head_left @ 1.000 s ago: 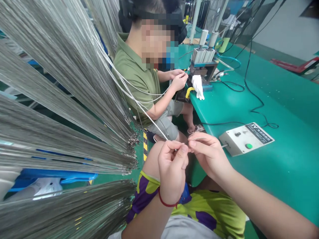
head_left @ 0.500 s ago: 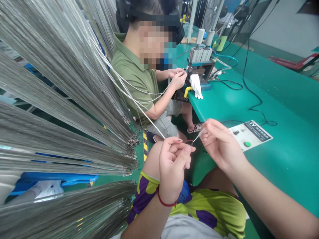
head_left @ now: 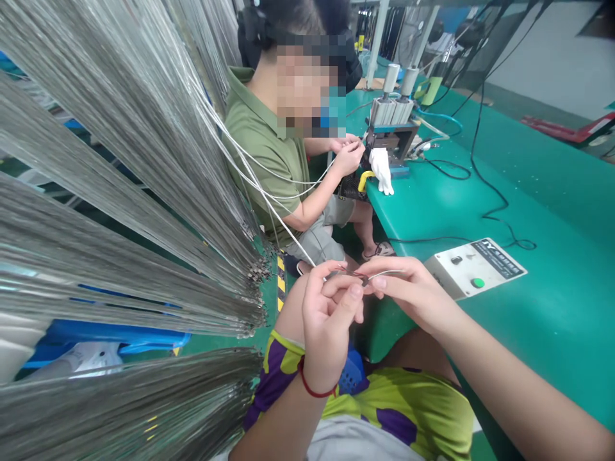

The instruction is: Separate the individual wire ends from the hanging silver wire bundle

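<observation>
A pale cable (head_left: pixel 303 248) runs from the hanging bundles at the left down to my left hand (head_left: pixel 334 314), whose thumb and fingers pinch its end. Thin dark and reddish wires (head_left: pixel 350 271) come out of that end between my hands. My right hand (head_left: pixel 416 288) is close against the left, its thumb and fingertips closed on the wires where they meet. A thin whitish strand (head_left: pixel 388 272) sticks out to the right over my right fingers. The exact hold at the fingertips is partly hidden.
Long bundles of grey cables (head_left: pixel 144 141) hang along the left. On the green table (head_left: pixel 552 326) stands a control box (head_left: pixel 478 269) with a green button. Further off, a co-worker (head_left: pixel 269 147) handles cables by a small press (head_left: pixel 391 134) with a white glove (head_left: pixel 382 171) beside it.
My right hand has moved left and in to meet my left hand. The whitish strand, earlier pulled up to the right, now lies nearly level. The view has shifted slightly.
</observation>
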A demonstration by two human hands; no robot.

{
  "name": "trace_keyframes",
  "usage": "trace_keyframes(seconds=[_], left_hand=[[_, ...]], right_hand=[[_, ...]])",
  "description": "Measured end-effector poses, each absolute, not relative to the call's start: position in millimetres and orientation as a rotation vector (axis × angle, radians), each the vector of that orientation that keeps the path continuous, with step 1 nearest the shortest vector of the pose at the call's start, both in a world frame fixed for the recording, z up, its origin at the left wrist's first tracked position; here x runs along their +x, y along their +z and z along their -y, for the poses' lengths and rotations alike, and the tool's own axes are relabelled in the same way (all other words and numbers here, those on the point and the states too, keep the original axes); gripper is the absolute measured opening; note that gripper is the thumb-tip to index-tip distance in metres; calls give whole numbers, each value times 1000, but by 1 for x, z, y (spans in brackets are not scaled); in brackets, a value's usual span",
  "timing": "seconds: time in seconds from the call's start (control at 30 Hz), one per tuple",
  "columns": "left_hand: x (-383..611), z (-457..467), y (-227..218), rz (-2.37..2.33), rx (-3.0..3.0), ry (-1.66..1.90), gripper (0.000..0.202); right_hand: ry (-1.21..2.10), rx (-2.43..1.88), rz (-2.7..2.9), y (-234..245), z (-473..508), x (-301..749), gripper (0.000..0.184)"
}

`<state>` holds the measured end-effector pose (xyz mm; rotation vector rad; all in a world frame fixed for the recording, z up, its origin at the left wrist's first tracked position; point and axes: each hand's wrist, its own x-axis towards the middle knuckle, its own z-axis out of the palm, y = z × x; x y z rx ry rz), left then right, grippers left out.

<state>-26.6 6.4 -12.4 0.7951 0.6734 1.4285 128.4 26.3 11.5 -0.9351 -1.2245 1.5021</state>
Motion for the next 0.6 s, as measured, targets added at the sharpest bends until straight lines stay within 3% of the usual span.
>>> trace_keyframes(seconds=[0.23, 0.43, 0.6], left_hand=[[-30, -6, -14, -658, 871, 1384, 21], [-26, -2, -13, -614, 822, 1389, 43], [-26, 0, -13, -593, 808, 1399, 35]], right_hand=[[1420, -916, 1256, 16, -21, 127, 16], [1478, -924, 1152, 18, -17, 123, 12], [1462, -947, 1089, 21, -14, 119, 13]])
